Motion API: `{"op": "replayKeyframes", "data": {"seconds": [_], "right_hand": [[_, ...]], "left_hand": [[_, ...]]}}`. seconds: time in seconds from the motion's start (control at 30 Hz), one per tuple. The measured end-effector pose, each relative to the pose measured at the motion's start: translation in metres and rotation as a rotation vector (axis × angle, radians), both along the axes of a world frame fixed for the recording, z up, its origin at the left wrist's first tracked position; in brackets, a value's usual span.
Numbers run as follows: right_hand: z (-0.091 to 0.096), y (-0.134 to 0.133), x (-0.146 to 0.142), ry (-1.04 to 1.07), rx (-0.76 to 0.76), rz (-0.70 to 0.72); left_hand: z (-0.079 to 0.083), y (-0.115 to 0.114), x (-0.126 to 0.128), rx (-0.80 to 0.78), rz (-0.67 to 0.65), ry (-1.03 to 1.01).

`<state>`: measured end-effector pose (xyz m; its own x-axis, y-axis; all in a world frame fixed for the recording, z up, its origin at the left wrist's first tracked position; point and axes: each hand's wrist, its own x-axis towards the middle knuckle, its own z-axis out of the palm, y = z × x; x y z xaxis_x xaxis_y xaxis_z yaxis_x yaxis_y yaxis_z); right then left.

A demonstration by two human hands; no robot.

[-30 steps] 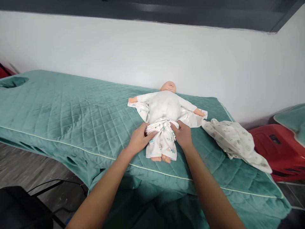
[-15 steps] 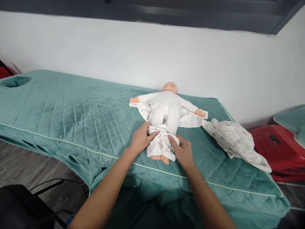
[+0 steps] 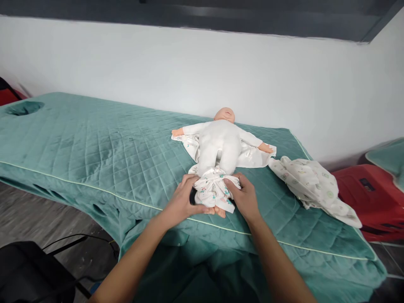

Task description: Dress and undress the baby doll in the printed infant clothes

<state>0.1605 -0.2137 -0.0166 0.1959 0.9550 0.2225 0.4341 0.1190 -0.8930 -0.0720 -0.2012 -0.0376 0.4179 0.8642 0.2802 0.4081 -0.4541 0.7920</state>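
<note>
A baby doll [image 3: 221, 139] with a white cloth body lies on its back, arms spread, feet toward me. Small white printed pants [image 3: 214, 191] are bunched around its lower legs, with the toes showing below the hems. My right hand [image 3: 245, 195] pinches the pants' right edge between thumb and fingers. At the pants' left side, my left hand [image 3: 183, 200] is spread: its thumb reaches to the doll's foot and its fingers rest by the waistband, their tips partly hidden. An opened white printed top [image 3: 252, 158] lies beneath the doll's back and arms.
The doll rests on a green quilted bed cover [image 3: 126, 151] with a face hole [image 3: 25, 108] at the far left. To the right lies a crumpled printed cloth [image 3: 311, 181], beside a red plastic stool [image 3: 369, 198]. A white wall [image 3: 158, 67] stands behind.
My left hand has opened from its pinch on the waistband, its thumb moving down to the foot. The pants' waist is spread wider and sits a little lower. My right hand keeps its hold.
</note>
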Motion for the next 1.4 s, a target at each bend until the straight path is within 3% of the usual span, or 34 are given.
{"op": "replayKeyframes", "data": {"seconds": [0.1,0.2,0.33,0.47,0.63,0.77,0.87,1.03,1.23,1.33,1.4], "right_hand": [[-0.002,-0.015,0.005,-0.009,0.011,0.195],[-0.004,-0.032,0.005,-0.078,0.014,0.283],[-0.002,-0.038,0.001,-0.224,0.063,0.265],[0.007,-0.025,0.000,-0.312,0.114,0.250],[0.019,-0.008,0.003,-0.391,0.037,0.228],[0.032,-0.002,0.009,-0.414,-0.110,0.218],[0.049,-0.003,0.012,-0.453,-0.191,0.269],[0.080,-0.021,0.006,-0.560,-0.151,0.321],[0.112,-0.040,0.002,-0.265,-0.316,0.489],[0.141,-0.034,0.008,-0.216,-0.350,0.565],[0.169,-0.025,0.013,-0.237,-0.336,0.651]], "left_hand": [[-0.009,-0.003,-0.004,0.051,-0.050,0.086],[-0.014,-0.001,0.001,0.153,-0.021,0.134],[-0.008,0.005,0.009,0.182,0.018,0.160],[0.003,0.017,0.010,0.122,0.017,0.184],[0.011,0.029,0.011,0.110,0.042,0.243],[0.024,0.032,0.014,0.007,0.091,0.338],[0.041,0.029,0.010,-0.075,0.059,0.410],[0.083,0.011,-0.008,-0.201,-0.078,0.328],[0.138,-0.011,-0.028,-0.283,-0.315,0.348],[0.174,-0.009,-0.036,-0.237,-0.440,0.505],[0.203,-0.002,-0.041,-0.211,-0.508,0.604]]}}
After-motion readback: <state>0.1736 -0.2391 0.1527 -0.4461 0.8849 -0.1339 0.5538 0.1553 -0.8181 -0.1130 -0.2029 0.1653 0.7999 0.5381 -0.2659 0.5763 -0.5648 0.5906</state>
